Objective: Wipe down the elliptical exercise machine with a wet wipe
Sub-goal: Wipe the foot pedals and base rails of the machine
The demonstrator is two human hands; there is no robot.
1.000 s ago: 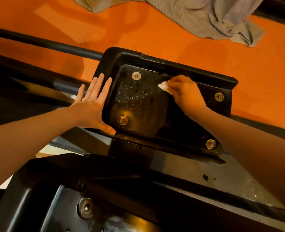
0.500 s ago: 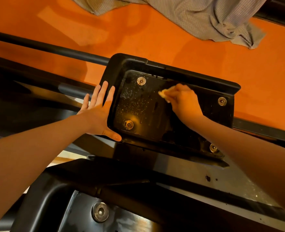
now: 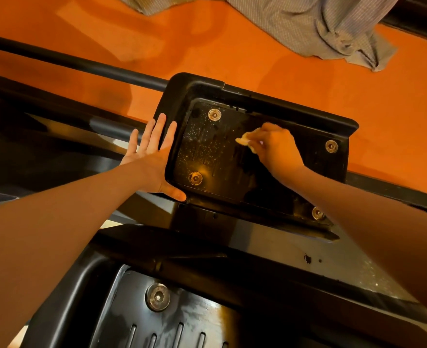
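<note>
Far pedal: black moulded plastic foot pedal [image 3: 232, 172] of the elliptical machine, mid-scene, with a raised lip on its far and left sides and four round metal bolts at the corners.
Pedal surface: left part speckled with fine pale specks or droplets; middle and right part dark and glossy with streaks.
Left hand: left hand [image 3: 152, 156] laid flat against the pedal's left rim, fingers straight and together pointing far, thumb along the near-left corner; it holds nothing.
Right hand: right hand [image 3: 275, 149] over the middle of the pedal floor, fingers curled round a small pale crumpled wet wipe [image 3: 244, 141].
Wipe: only its left tip shows beyond the fingers, touching the pedal floor just right of the speckled patch.
Edges and room: open pedal floor lies left of the wipe up to the rim; the far lip stands just beyond the knuckles.
Near pedal: second black ribbed pedal [image 3: 182, 322] at the near edge, with one round bolt.
Frame: black tubular rail [image 3: 81, 65] runs left to right behind the far pedal.
Floor: orange floor [image 3: 257, 59] beyond the machine.
Cloth: grey checked crumpled cloth [image 3: 308, 23] lies on the floor, far right, well apart from the pedal.
</note>
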